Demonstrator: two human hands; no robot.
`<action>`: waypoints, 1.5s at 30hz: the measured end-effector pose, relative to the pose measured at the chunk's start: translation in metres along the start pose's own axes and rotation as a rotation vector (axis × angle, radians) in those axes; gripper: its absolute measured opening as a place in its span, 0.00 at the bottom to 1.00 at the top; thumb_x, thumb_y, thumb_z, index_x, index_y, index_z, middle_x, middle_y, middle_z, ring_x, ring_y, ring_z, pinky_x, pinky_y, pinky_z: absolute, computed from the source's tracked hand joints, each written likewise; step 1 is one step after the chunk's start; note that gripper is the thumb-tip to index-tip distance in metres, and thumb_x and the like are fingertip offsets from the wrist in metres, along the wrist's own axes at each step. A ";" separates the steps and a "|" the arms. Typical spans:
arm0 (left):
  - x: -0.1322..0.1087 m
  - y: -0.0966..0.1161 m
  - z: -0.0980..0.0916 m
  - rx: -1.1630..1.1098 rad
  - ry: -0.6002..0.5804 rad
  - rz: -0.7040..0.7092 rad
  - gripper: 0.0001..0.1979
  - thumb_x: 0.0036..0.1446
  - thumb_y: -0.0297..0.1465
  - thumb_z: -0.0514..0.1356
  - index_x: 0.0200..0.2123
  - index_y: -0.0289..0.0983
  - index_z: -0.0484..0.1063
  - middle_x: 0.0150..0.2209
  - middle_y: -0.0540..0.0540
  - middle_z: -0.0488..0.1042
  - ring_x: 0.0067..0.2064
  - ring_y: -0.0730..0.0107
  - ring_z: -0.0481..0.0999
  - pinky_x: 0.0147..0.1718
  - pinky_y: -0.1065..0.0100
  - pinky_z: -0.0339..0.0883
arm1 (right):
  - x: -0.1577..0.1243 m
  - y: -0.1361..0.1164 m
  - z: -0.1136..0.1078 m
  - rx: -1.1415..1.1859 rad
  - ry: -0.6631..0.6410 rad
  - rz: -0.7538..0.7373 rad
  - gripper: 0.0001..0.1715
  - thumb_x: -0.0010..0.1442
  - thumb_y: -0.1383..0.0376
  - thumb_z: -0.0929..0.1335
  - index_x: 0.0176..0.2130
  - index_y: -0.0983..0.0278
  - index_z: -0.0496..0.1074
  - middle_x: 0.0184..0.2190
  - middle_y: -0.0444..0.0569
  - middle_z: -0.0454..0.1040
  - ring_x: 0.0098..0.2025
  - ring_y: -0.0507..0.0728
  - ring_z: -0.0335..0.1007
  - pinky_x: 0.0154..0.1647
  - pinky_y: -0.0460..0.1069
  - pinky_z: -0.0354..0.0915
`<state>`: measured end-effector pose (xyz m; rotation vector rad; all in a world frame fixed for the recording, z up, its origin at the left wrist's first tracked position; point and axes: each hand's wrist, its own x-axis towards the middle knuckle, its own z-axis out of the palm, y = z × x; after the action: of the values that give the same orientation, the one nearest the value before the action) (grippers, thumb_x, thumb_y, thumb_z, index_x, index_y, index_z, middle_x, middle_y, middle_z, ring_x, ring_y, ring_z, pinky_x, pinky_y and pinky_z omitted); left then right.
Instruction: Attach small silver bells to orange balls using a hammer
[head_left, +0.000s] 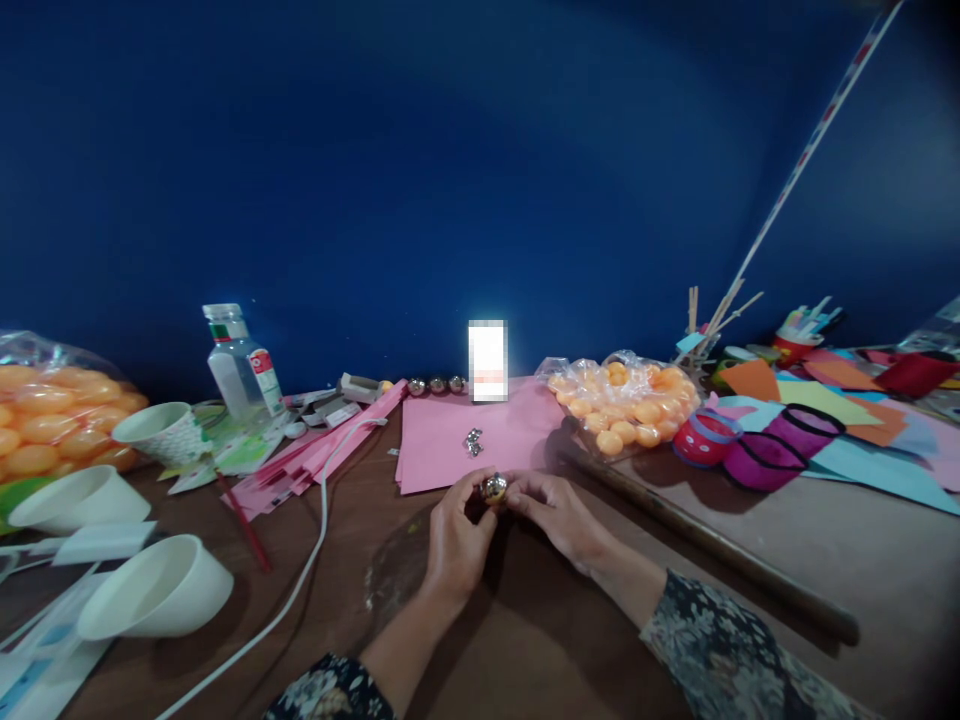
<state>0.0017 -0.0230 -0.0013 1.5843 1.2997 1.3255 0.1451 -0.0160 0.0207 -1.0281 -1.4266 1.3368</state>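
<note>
While both hands met low over the table, they pinched a ball between them. The left hand closed on it from eight o'clock with thumb and forefinger. The right hand closed on it from four o'clock with its fingertips, the other fingers curled in. The ball was small, shiny and metallic, and it was held at the near edge of the pink paper, in the middle of the view. Whether it touched the paper could not be told. Being round, it showed no long axis, and which way any hole or seam on it pointed could not be told, since the fingers hid its sides.

At twelve o'clock from the ball, a few silver bits lay on the paper, apart from the hands. Farther off at twelve, a blurred white card stood at the paper's far edge. Three shiny beads lay in a row at eleven, just beside the card. At two o'clock lay a clear bag of orange balls, with a red cup and a magenta cup just beyond it toward three. A dark rod ran along the table from two o'clock down toward four, near the right wrist. At nine o'clock a white cable curved across the table, and a bottle stood at ten.
</note>
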 end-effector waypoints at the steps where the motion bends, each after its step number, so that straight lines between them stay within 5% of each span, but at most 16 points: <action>1: 0.000 0.000 0.000 -0.001 -0.004 -0.002 0.18 0.46 0.23 0.58 0.43 0.37 0.69 0.43 0.44 0.74 0.44 0.65 0.73 0.45 0.63 0.64 | 0.000 -0.001 0.000 0.007 -0.005 0.002 0.14 0.50 0.58 0.68 0.25 0.67 0.70 0.28 0.46 0.72 0.31 0.53 0.65 0.33 0.46 0.59; 17: 0.000 0.001 0.000 0.015 0.001 0.016 0.18 0.46 0.23 0.57 0.43 0.37 0.70 0.42 0.44 0.74 0.44 0.64 0.72 0.46 0.62 0.64 | 0.001 -0.002 0.000 0.032 -0.048 0.000 0.13 0.51 0.59 0.67 0.24 0.67 0.69 0.30 0.45 0.71 0.31 0.52 0.64 0.33 0.45 0.59; 31: -0.002 0.005 0.000 0.096 -0.004 0.023 0.19 0.46 0.21 0.56 0.43 0.39 0.71 0.41 0.47 0.76 0.43 0.64 0.73 0.46 0.62 0.64 | 0.000 0.003 0.001 0.035 0.054 0.073 0.13 0.46 0.59 0.70 0.25 0.68 0.71 0.25 0.45 0.72 0.28 0.51 0.64 0.31 0.45 0.59; 45: 0.002 0.001 0.002 -0.160 -0.051 -0.084 0.20 0.44 0.24 0.59 0.45 0.34 0.69 0.41 0.44 0.75 0.43 0.64 0.74 0.44 0.63 0.66 | 0.004 0.009 0.005 0.102 0.126 0.032 0.17 0.45 0.56 0.71 0.30 0.65 0.67 0.28 0.45 0.72 0.32 0.53 0.68 0.34 0.48 0.64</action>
<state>0.0043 -0.0209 -0.0001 1.4296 1.1861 1.2953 0.1393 -0.0133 0.0118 -1.0528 -1.2403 1.3302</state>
